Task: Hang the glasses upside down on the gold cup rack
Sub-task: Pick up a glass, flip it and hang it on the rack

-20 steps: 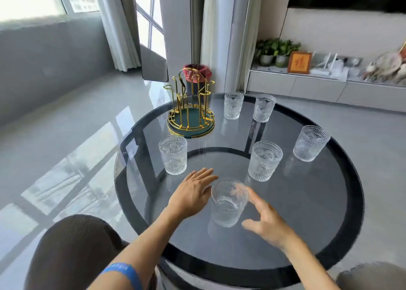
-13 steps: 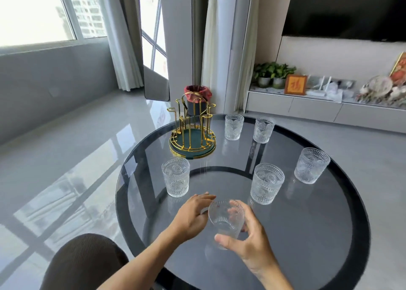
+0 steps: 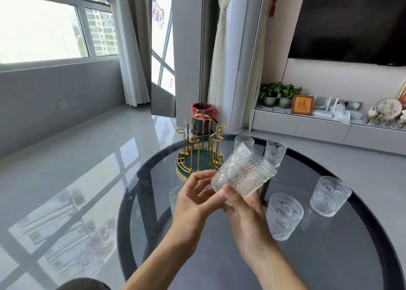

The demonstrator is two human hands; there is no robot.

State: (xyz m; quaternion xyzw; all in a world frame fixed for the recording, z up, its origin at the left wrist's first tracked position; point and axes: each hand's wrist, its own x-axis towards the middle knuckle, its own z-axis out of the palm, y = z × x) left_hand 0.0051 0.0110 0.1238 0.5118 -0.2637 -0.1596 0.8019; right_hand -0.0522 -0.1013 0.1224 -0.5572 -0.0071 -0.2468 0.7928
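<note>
While held: a glass (image 3: 242,172) is up off the surface (image 3: 329,256), tilted, in front of the rack (image 3: 198,155).
Left hand (image 3: 193,204): fingers half curled, tips at the glass's lower end.
Right hand (image 3: 246,213): closed round the glass from below.
Progress: rack carries nothing; this glass is the first, not yet turned fully over.
Left to do: five more glasses stand on the surface.
Since earlier: the glass was upright at surface level; now it is raised and tipped.
</note>
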